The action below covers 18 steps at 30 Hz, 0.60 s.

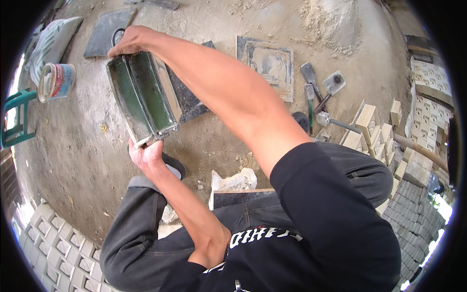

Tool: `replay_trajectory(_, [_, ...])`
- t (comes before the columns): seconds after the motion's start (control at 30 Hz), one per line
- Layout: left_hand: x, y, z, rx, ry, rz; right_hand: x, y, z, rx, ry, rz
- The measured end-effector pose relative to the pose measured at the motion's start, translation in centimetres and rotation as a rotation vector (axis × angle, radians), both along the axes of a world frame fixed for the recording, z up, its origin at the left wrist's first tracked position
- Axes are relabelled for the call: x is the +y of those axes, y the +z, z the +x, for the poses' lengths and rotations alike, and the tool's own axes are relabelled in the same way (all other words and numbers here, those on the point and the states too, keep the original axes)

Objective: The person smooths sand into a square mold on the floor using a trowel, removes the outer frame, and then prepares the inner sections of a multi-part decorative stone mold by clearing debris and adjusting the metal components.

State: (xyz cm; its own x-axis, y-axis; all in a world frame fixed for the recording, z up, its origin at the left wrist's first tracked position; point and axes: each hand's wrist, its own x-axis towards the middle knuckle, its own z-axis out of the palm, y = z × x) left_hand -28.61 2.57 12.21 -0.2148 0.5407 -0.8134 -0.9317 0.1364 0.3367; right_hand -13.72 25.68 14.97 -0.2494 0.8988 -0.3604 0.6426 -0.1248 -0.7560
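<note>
Both my hands hold a rectangular metal mould (141, 95) up in front of me on the left. Its long hollow faces me, dark green inside, with a bar running down its length. My right hand (134, 40) is closed at the far end, by a dark ring-shaped handle (117, 35). At the near end, my left hand (147, 155) grips the pale, crusted edge from below, its fingers partly hidden. Behind the mould lies a dark flat board (187, 90), partly covered by it and my right forearm.
A powdery plate (265, 65), trowels (333, 82) and a hammer (335, 120) lie ahead on the right, before a pale powder heap (333, 22). Stacked cream blocks (372, 129) stand right, grey blocks (58, 248) lower left. A bucket (57, 82) and green stool (18, 117) are left.
</note>
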Motion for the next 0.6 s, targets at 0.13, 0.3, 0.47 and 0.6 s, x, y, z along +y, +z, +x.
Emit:
replay_trajectory(0.13, [0.1, 1.7, 0.5, 0.038, 0.037, -0.050, 0.2, -0.8, -0.7, 0.034, -0.004, 0.089])
replay_trajectory(0.3, [0.3, 1.6, -1.5, -0.036, -0.316, -0.092, -0.4, -0.1, -0.1, 0.177, -0.031, 0.039])
replay_trajectory(0.47, [3.3, -9.4, -5.0, 0.470, -0.557, 0.244, 0.8, -1.9, -0.1, 0.339, -0.003, 0.027])
replay_trajectory(0.6, [5.6, -11.7, -3.6, 0.509, -0.806, 0.139, 0.3, -1.2, 2.5, 0.204, -0.089, -0.010])
